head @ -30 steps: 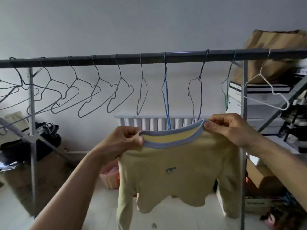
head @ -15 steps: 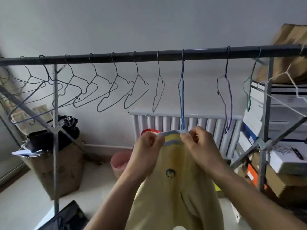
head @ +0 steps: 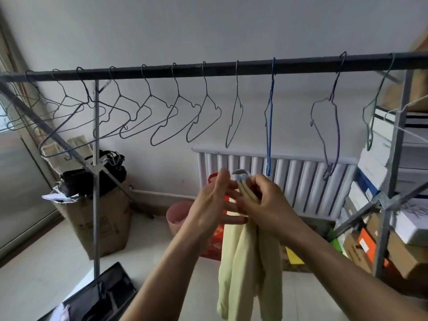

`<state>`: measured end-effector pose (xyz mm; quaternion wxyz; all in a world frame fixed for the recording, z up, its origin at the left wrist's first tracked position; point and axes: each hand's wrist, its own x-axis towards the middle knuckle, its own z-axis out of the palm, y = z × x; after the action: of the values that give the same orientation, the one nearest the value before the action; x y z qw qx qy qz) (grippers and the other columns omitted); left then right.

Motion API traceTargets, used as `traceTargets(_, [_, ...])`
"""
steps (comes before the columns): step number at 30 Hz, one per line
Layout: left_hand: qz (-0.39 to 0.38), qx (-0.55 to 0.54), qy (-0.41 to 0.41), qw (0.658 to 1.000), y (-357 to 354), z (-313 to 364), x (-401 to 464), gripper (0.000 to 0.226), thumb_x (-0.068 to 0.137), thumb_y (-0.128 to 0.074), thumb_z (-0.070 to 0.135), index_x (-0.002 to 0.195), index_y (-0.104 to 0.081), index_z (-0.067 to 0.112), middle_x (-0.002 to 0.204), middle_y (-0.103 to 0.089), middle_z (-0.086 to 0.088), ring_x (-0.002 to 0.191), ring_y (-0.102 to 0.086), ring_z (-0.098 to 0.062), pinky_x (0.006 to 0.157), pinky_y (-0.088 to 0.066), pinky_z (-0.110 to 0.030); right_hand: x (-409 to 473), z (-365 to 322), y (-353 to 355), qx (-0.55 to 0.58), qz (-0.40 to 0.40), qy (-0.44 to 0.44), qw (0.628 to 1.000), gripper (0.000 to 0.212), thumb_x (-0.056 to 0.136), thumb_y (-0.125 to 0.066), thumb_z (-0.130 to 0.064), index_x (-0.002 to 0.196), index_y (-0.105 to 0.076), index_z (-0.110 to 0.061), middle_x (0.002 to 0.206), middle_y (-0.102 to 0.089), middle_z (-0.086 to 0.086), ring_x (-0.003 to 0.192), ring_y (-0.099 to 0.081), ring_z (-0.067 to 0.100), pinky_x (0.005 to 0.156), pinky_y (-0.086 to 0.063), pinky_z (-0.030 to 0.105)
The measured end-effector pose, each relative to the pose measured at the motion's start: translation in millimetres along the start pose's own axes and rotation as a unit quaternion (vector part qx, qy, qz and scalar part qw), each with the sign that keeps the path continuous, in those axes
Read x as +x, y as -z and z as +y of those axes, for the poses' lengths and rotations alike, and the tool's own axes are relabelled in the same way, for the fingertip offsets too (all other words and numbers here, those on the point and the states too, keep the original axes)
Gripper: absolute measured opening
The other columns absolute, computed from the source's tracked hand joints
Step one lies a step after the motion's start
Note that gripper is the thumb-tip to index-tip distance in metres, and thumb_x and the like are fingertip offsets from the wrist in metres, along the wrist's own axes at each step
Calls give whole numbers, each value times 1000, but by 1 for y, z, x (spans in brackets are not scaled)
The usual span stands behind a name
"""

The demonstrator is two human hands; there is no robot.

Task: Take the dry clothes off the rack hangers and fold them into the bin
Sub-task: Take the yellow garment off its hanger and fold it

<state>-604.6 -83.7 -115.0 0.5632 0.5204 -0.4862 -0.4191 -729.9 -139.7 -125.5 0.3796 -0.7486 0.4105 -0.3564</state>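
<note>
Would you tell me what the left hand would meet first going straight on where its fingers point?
The left hand would probably meet the shirt held by the right hand; depth unclear.

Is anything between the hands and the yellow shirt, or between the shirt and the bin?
Nothing visible. The right hand grips the shirt at its collar, the left hand touches it; the dark bin lower left lies unobstructed.

Print on the cardboard box (head: pixel 111 224) seems too blurred to read.
</note>
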Motion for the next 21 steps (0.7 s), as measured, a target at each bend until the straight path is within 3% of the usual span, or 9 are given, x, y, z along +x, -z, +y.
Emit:
traceTargets(3, [73,206,-108,970,15,-2,7,31,90,-63,47,111,-63,24,108,-61,6,95,-65,-16,80,-58,-35,3,-1,11,35,-2,7,999,11,95,-58,-25,105,-62,-25,96,-66,-8,91,-63,6,74,-48,20])
traceTargets(5, [56,315,-160,934,27,-1,15,60,75,-76,55,127,-49,40,129,-44,12,118,-49,-11,97,-43,-23,4,-4,18,67,-26,15,997,10,95,-59,-19,100,-67,-24,94,-68,-7,88,-64,4,74,-48,18])
traceTargets(7, [-18,345,-179,921,34,7,23,84,61,-81,60,134,-44,43,142,-35,15,132,-34,-6,99,-27,-10,4,-8,23,91,-63,34,993,11,94,-61,-15,97,-69,-21,91,-71,-5,86,-66,5,73,-51,18])
traceTargets(9, [-73,365,-182,910,35,14,29,79,57,-82,55,129,-54,38,146,-38,14,134,-31,-2,99,-26,-7,3,-12,28,110,-98,53,988,12,94,-59,-11,98,-69,-15,88,-71,-4,84,-67,7,72,-53,19])
traceTargets(11, [-89,361,-162,914,33,20,35,59,56,-88,50,108,-67,30,126,-59,10,119,-48,-1,94,-42,-20,4,-14,34,122,-113,70,984,13,94,-58,-8,98,-70,-12,85,-71,-4,81,-67,7,71,-54,18])
traceTargets(12, [-88,354,-147,920,32,22,38,53,56,-88,51,98,-70,24,106,-67,6,101,-57,-3,85,-49,-30,4,-15,36,121,-113,76,983,13,94,-58,-8,98,-70,-13,85,-71,-4,81,-67,6,72,-54,18])
traceTargets(14, [-86,335,-133,929,31,25,41,51,57,-86,51,84,-68,11,74,-61,0,72,-50,-8,64,-41,-36,5,-14,37,118,-104,86,984,13,95,-58,-9,99,-69,-13,88,-71,-3,83,-66,6,73,-53,17])
traceTargets(17, [-93,299,-133,940,28,26,40,35,71,-86,30,78,-63,5,66,-50,7,64,-43,-6,60,-35,-25,5,-9,37,125,-75,87,985,12,95,-58,-11,102,-67,-12,92,-70,1,85,-65,5,74,-53,18])
traceTargets(21, [-101,293,-136,941,23,29,40,26,79,-80,28,82,-66,6,69,-58,-7,68,-50,-10,66,-42,-31,0,10,36,61,-81,85,991,17,92,-63,-20,108,-62,-23,100,-67,-1,95,-65,12,82,-58,33])
